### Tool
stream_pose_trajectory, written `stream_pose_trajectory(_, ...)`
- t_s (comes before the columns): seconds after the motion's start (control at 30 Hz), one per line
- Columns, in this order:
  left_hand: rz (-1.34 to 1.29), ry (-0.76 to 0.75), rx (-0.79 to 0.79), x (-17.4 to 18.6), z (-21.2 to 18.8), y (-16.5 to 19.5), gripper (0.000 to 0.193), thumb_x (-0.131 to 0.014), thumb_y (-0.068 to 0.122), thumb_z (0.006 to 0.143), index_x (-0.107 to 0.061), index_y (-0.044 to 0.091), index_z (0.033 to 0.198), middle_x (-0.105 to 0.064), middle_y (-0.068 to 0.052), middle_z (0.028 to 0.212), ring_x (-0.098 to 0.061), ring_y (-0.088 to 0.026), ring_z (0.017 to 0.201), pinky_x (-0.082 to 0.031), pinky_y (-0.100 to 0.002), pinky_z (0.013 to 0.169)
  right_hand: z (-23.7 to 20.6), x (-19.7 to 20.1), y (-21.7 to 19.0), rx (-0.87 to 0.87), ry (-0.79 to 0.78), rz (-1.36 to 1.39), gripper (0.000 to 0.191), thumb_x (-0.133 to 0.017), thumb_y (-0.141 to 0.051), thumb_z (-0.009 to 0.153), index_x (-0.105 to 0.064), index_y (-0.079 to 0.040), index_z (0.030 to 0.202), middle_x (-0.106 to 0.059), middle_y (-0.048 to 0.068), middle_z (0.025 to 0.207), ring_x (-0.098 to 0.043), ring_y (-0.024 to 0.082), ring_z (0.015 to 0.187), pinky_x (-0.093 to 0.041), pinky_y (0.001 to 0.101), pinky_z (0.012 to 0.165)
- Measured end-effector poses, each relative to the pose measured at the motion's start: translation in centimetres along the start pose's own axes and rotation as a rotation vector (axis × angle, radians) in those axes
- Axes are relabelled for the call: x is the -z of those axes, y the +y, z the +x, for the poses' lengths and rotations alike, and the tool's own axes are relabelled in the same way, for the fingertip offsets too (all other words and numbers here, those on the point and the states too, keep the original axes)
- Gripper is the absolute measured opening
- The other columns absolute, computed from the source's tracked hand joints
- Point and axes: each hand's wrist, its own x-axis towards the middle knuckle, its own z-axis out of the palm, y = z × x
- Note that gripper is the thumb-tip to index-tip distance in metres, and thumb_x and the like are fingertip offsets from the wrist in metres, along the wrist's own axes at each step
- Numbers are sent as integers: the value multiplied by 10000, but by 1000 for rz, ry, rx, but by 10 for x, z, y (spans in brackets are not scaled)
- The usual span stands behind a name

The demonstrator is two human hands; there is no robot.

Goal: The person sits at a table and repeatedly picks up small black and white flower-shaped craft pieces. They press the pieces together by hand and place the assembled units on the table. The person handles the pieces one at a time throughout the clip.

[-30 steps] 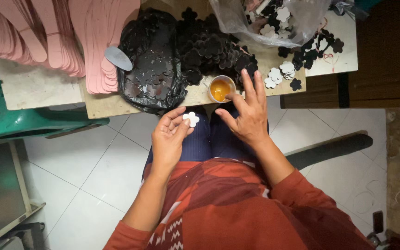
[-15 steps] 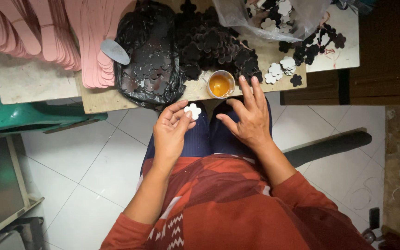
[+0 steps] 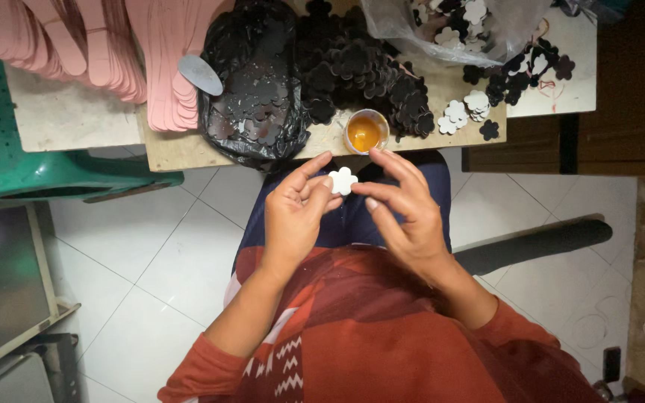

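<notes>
White piece: flower-shaped foam cutout [image 3: 343, 180], held over the lap, just below the table edge [image 3: 188, 153].
Left hand [image 3: 296, 216]: closed on the cutout, pinching its left side between thumb and fingers.
Right hand [image 3: 404, 213]: fingers loosely spread, holding nothing; fingertips just beside the cutout's right edge.
Key relation: cutout lies between both hands, left hand nearer; no long axis, roughly round.
Glue cup [image 3: 366, 132]: amber fill, directly above the cutout.
Black cutout pile [image 3: 352, 67]: behind the cup.

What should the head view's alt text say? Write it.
Left hand pinches a small white flower-shaped piece over the lap; right hand reaches toward it, fingers spread. Ahead, a table edge bears a small cup of amber liquid and black flower cutouts.
</notes>
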Motion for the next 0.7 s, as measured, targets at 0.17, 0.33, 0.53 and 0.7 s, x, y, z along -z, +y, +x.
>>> stream_pose_trajectory(0.17,50,16,-52,-7,-5,8,406,-599,56,1014,-585,8,1417,-750,-145,1126,-725,-129,953,-639,-276,819,2,-7,-6,121,52,-158,283,-701,29,913,-755,-84,1167,-568,171,1479,-498,373,1432,-403,449,1198)
stream_pose_trajectory(0.33,137,35,-79,-8,-8,9,401,-623,47,1002,-606,12,1401,-760,-139,1105,-723,-117,941,-648,-262,802,3,-10,-2,180,67,-209,292,-734,28,901,-748,-85,1169,-562,175,1472,-497,381,1426,-409,456,1191)
stream_pose_trajectory(0.53,115,31,-62,-7,-7,9,406,-613,53,1003,-597,21,1408,-756,-123,1096,-726,-107,938,-649,-258,799,1,-11,3,254,14,-269,378,-749,33,826,-728,-84,1185,-538,190,1479,-481,417,1418,-420,484,1183)
stream_pose_trajectory(0.7,126,36,-49,-6,-8,9,406,-613,52,1003,-600,18,1408,-759,-119,1078,-720,-104,907,-647,-257,787,1,-10,4,252,37,-309,368,-746,40,836,-732,-92,1179,-532,192,1492,-483,407,1426,-425,479,1187)
